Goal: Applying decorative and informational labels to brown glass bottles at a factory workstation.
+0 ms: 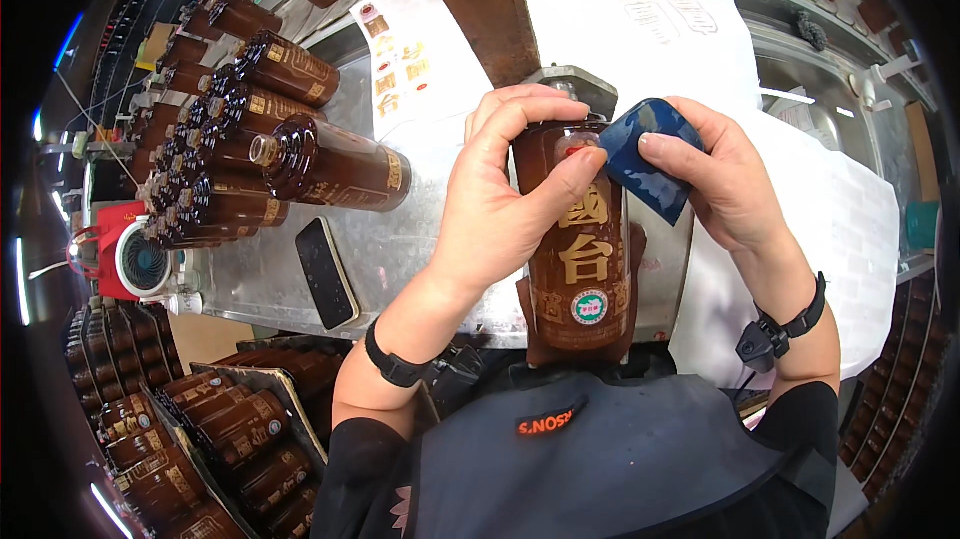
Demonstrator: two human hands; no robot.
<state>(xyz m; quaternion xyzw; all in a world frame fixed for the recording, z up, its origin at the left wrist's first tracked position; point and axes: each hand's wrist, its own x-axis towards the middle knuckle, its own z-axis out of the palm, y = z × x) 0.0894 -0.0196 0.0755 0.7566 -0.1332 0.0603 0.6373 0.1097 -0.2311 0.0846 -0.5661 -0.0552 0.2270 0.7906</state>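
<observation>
Two hands work on one brown bottle [583, 259] standing upright near the person, at the metal table's [250, 279] near edge. Left hand [500, 194] wraps the bottle's shoulder, thumb pressed across its front. Right hand [725, 179] pinches a blue cloth [648, 154] between thumb and fingers, touching the bottle's top on the right. Wiping looks to be underway at the neck; many bottles [290, 139] lie stacked far left, beside a dark phone [326, 272], with more in trays [215, 439] near left.
</observation>
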